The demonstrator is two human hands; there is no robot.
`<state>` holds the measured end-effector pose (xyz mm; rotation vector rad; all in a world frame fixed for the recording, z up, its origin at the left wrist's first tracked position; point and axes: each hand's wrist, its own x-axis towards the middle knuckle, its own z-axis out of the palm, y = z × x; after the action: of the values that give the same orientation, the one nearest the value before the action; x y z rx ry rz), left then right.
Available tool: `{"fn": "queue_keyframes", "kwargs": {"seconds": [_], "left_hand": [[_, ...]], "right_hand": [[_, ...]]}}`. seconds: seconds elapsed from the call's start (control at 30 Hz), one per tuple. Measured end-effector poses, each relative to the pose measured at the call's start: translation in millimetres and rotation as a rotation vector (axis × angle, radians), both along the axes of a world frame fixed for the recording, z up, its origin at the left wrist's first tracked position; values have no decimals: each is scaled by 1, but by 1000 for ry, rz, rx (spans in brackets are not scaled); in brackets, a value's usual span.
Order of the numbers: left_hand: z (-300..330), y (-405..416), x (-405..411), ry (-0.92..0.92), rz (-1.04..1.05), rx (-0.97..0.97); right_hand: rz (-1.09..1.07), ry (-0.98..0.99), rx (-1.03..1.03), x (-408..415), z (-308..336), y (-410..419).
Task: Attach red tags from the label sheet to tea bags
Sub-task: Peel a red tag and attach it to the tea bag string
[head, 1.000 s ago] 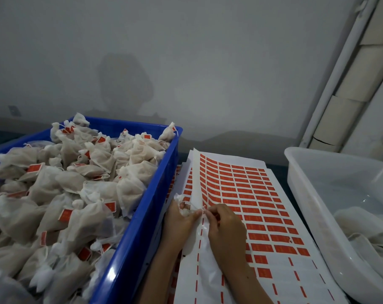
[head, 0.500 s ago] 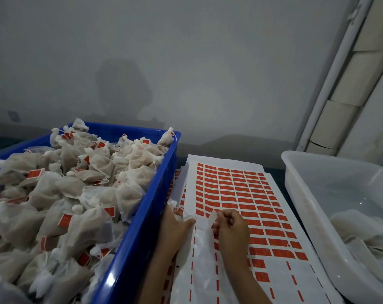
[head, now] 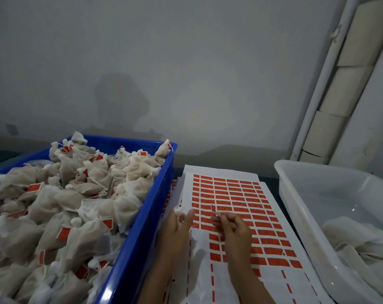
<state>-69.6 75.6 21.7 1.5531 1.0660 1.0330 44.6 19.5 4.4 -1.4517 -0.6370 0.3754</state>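
A white label sheet (head: 241, 194) with rows of red tags lies flat between the two bins. My right hand (head: 234, 231) hovers over its near rows and pinches one peeled red tag (head: 213, 209) at its fingertips. My left hand (head: 175, 231) sits at the sheet's left edge, holding the bunched white top of a tea bag (head: 178, 210), with the thumb stretched toward the right hand. The rest of that bag is hidden by the hand. The sheet's nearest rows show bare white backing.
A blue crate (head: 146, 227) heaped with tagged tea bags (head: 76, 205) fills the left side, right against my left hand. A white plastic tub (head: 295, 198) holding white mesh bags (head: 361, 244) stands on the right. A grey wall and a white pipe (head: 317, 88) stand behind.
My right hand has lifted off the sheet with a red tag peeled free. The raised left flap of the sheet has dropped flat. My hands have drawn slightly apart.
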Motion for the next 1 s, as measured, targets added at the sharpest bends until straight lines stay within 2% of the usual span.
{"fn": "queue_keyframes", "kwargs": {"seconds": [0.1, 0.17, 0.3, 0.43, 0.5, 0.6, 0.73, 0.9, 1.0], "left_hand": [[5, -1, 10, -156, -122, -277], [3, -5, 17, -123, -194, -332], [-5, -17, 27, -60, -244, -297], [-12, -27, 29, 26, -300, -290], [-12, -29, 28, 15, -300, -285], [-11, -34, 26, -26, -313, -279], [-12, -34, 25, 8, -292, -194], [-8, -34, 24, 76, -385, -111], [-11, -32, 23, 130, -368, -68]], "right_hand": [[87, -118, -38, 9, 11, -7], [144, -208, -68, 16, 15, -17], [209, -321, -142, 25, 13, -36], [244, -255, -142, 24, 3, -46], [301, -232, -151, 20, 1, -47], [355, -309, -130, 14, -1, -49], [318, -401, -144, 18, -4, -50], [204, -369, -200, 26, -4, -52], [133, -622, -338, 26, 0, -53]]}}
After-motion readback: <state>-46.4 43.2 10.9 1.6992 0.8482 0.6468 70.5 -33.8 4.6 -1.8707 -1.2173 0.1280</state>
